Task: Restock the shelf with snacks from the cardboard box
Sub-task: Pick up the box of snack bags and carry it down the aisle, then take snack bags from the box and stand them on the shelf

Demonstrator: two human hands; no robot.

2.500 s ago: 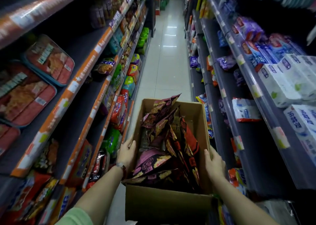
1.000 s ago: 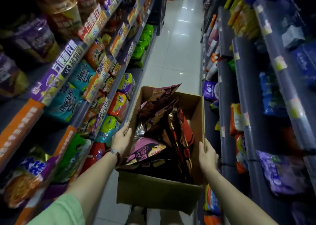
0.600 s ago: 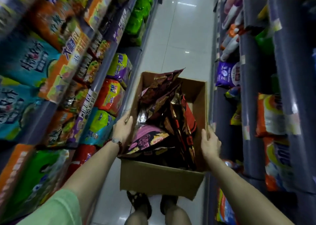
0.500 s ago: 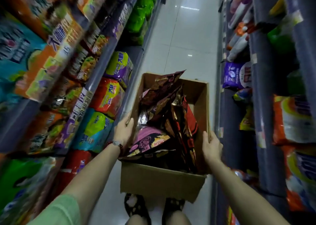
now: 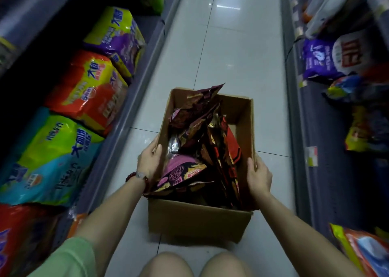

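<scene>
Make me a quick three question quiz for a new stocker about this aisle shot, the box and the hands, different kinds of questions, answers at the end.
1. True or false: the cardboard box is empty.
2. Multiple choice: where is the left hand? A) on the box's left wall B) inside a shelf C) lifting a packet clear of the box
3. Fill in: the pink packet lies at the box's ___ end, nearest the person.

Key
1. False: it is full of dark snack packets.
2. A. The right hand grips the opposite wall.
3. Near.
</scene>
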